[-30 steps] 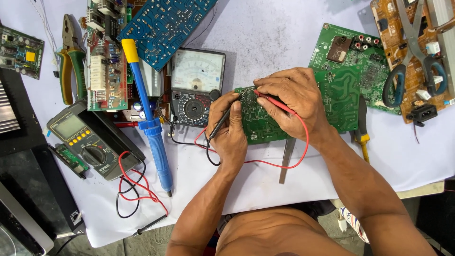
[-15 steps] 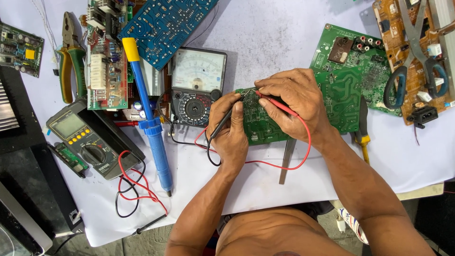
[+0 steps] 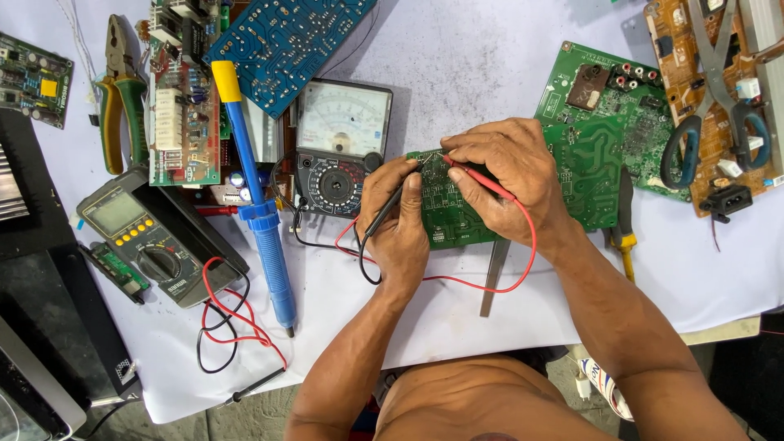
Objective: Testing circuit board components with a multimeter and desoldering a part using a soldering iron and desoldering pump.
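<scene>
Nothing has shifted: left hand (image 3: 400,224) pinches the black probe (image 3: 390,206), right hand (image 3: 506,175) pinches the red probe (image 3: 482,178), both touching the small green board (image 3: 445,216) beneath.

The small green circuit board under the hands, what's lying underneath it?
A flat grey metal strip sticks out from beneath the small green circuit board onto the white sheet. Its upper end is covered by the board.

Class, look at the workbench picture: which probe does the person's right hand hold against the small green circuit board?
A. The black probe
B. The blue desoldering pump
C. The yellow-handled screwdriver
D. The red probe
D: the right hand pinches the red probe with its tip on the small green circuit board, while the left hand holds the black probe.
</scene>
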